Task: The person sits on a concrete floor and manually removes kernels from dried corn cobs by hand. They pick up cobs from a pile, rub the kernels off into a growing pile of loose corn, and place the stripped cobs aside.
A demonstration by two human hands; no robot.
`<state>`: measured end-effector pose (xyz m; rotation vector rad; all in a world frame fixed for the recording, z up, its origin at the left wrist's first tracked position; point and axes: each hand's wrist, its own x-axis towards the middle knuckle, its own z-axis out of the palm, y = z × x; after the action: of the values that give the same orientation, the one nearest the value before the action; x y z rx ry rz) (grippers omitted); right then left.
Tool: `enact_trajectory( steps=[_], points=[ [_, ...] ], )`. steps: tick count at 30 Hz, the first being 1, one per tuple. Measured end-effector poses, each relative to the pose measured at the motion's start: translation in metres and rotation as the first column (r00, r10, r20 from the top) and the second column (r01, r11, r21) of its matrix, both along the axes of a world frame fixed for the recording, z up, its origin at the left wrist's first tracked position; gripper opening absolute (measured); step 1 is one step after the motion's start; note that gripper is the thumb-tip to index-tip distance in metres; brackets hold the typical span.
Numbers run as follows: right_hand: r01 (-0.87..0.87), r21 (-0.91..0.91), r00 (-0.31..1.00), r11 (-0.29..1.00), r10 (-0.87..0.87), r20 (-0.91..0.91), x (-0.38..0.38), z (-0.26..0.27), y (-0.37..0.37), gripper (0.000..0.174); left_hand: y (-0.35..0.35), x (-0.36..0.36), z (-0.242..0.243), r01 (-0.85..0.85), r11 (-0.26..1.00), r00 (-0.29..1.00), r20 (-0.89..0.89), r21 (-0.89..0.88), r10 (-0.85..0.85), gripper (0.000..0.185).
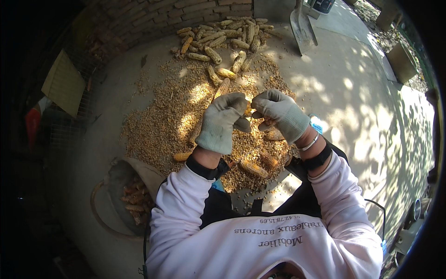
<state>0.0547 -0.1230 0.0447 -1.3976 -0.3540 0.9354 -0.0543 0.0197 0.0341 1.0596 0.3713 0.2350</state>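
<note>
My left hand (226, 120), in a pale knit work glove with grey palm coating, and my right hand (280, 113), gloved alike, are raised close together. Between their fingertips a bit of yellow corn (248, 109) shows, mostly hidden by the gloves; which fingers press on it is hard to tell. Beneath them spreads a wide layer of loose corn kernels (163, 108). Part-shelled cobs lie on it, among them a yellow cob (254, 168) before my lap and another cob (182, 156) left of my left wrist. A thin metal rod (249, 152) lies near my left wrist.
Corn cobs (216, 38) are heaped by the brick wall (146, 21). A metal shovel (302, 31) leans at the upper right, near a bucket (322, 5). At lower left, a round container (99, 195) holds reddish stripped cobs (136, 200). A wire mesh (64, 134) stands at the left.
</note>
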Motion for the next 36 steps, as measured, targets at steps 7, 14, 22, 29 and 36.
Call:
enact_trajectory(
  steps=[7, 14, 22, 29, 36],
  points=[
    [0.036, -0.096, 0.960, 0.995, -0.008, 0.280, -0.024, -0.003, 0.003, 0.018, -0.014, 0.003, -0.003, -0.023, 1.000, 0.999, -0.049, 0.006, 0.024, 0.019],
    [0.139, -0.075, 0.897, 0.987, -0.093, 0.432, -0.031, -0.016, 0.006, 0.018, -0.013, -0.001, 0.003, -0.108, 0.992, 0.990, -0.101, -0.070, 0.101, 0.029],
    [0.157, -0.097, 0.914, 0.983, -0.107, 0.392, -0.021, -0.010, 0.004, 0.026, -0.006, 0.000, 0.004, 0.205, 0.978, 0.979, -0.002, 0.033, -0.205, 0.044],
    [-0.097, -0.012, 0.958, 0.995, 0.097, 0.271, -0.018, -0.002, -0.005, 0.038, -0.009, 0.001, 0.002, 0.164, 0.765, 0.982, -0.031, 0.623, -0.186, 0.043],
    [-0.170, 0.083, 0.927, 0.982, 0.131, 0.353, -0.015, -0.008, -0.006, 0.046, -0.011, 0.000, 0.006, 0.206, 0.747, 0.978, -0.103, 0.632, -0.183, 0.042]
  ],
)
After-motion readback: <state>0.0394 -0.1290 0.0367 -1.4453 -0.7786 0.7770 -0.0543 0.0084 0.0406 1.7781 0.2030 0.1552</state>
